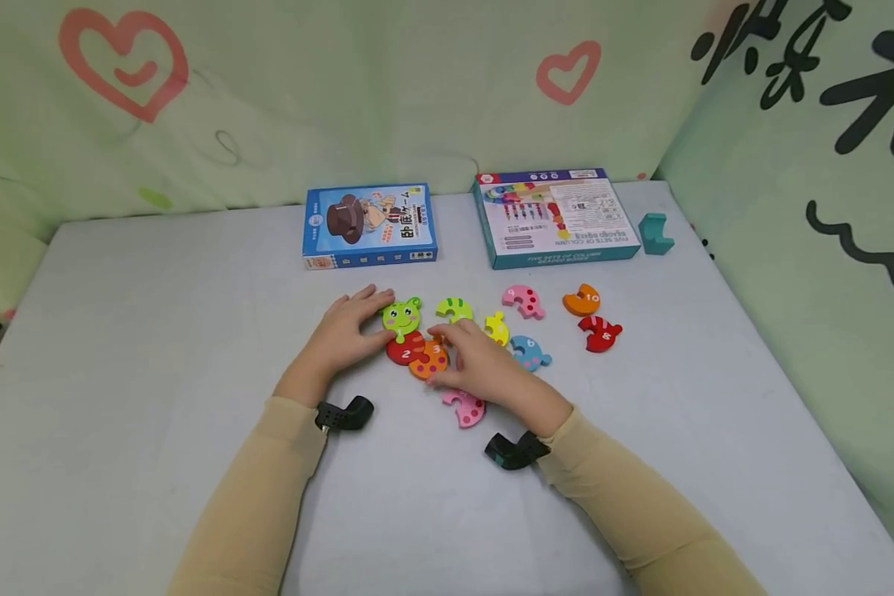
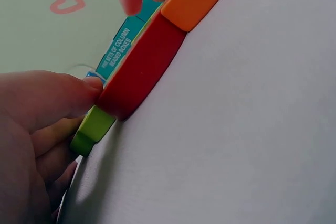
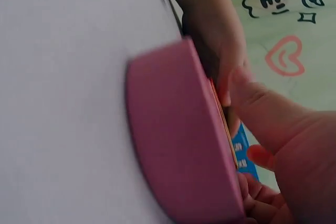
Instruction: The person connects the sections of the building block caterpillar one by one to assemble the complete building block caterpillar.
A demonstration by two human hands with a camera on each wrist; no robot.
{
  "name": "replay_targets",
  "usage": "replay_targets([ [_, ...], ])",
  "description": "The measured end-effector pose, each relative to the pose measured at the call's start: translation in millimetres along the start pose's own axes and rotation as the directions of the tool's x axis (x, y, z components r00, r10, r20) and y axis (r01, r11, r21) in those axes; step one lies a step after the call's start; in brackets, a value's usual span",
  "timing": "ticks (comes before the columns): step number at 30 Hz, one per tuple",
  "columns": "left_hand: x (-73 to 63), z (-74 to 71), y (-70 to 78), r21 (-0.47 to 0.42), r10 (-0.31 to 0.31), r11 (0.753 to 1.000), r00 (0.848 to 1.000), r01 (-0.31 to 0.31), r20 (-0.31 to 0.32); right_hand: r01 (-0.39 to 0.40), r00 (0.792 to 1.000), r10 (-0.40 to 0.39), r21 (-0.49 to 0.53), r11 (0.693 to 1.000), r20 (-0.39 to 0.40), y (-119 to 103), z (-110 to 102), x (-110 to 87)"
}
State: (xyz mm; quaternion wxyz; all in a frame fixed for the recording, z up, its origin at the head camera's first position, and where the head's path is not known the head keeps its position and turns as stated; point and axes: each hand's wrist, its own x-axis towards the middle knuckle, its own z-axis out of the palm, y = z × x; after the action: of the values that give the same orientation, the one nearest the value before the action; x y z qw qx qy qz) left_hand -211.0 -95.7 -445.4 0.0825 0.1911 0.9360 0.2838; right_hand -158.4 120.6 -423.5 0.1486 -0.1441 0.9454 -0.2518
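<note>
My left hand (image 1: 348, 329) holds the green smiling caterpillar-head puzzle piece (image 1: 401, 316), its thumb reaching the edge of the red puzzle piece (image 2: 143, 66) marked 2. Joined to the red one is an orange spotted puzzle piece (image 1: 427, 362) marked 3. My right hand (image 1: 490, 366) grips this orange piece at its right side, index finger above and thumb below, partly covering it. Just under the right hand lies a pink spotted puzzle piece (image 1: 467, 409), large in the right wrist view. A green striped piece (image 1: 454, 308) and a yellow piece (image 1: 497, 328) lie beyond that hand.
Farther right lie a blue piece (image 1: 529, 353), a pink piece (image 1: 524, 300), an orange piece (image 1: 582, 300) and a red piece (image 1: 601, 334). Behind them stand a blue box (image 1: 370, 225), a teal-edged box (image 1: 556, 219) and a teal block (image 1: 655, 234) on the white table (image 1: 156, 331).
</note>
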Motion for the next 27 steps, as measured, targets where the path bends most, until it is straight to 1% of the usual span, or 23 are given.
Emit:
replay_targets([
  [3, 0.8, -0.7, 0.1, -0.004, -0.003, 1.000, 1.000, 0.003, 0.001, 0.018, 1.000, -0.017, 0.058, 0.998, -0.013, 8, -9, -0.5],
  [7, 1.1, -1.0, -0.2, -0.010, 0.003, 1.000, 1.000, -0.003, 0.001, 0.053, 0.998, -0.052, 0.098, 0.994, -0.022, 16, -22, -1.9],
  [9, 1.2, -0.8, -0.7, -0.015, 0.009, 1.000, 1.000, -0.009, -0.001, 0.061, 0.998, -0.058, 0.099, 0.993, -0.031, 20, -28, -2.8],
  [16, 1.6, -0.4, -1.7, -0.027, 0.016, 0.999, 1.000, -0.016, -0.004, 0.019, 0.998, -0.013, 0.080, 0.997, -0.064, 32, -43, -3.5],
  [22, 1.5, -1.1, -1.4, -0.026, 0.010, 1.000, 1.000, -0.011, -0.004, 0.037, 0.997, -0.034, 0.046, 0.998, -0.069, 35, -44, -2.3],
  [27, 0.3, -1.7, -1.1, -0.033, 0.010, 0.999, 1.000, -0.010, -0.008, 0.030, 0.997, -0.028, 0.030, 0.999, -0.066, 36, -45, -1.2],
])
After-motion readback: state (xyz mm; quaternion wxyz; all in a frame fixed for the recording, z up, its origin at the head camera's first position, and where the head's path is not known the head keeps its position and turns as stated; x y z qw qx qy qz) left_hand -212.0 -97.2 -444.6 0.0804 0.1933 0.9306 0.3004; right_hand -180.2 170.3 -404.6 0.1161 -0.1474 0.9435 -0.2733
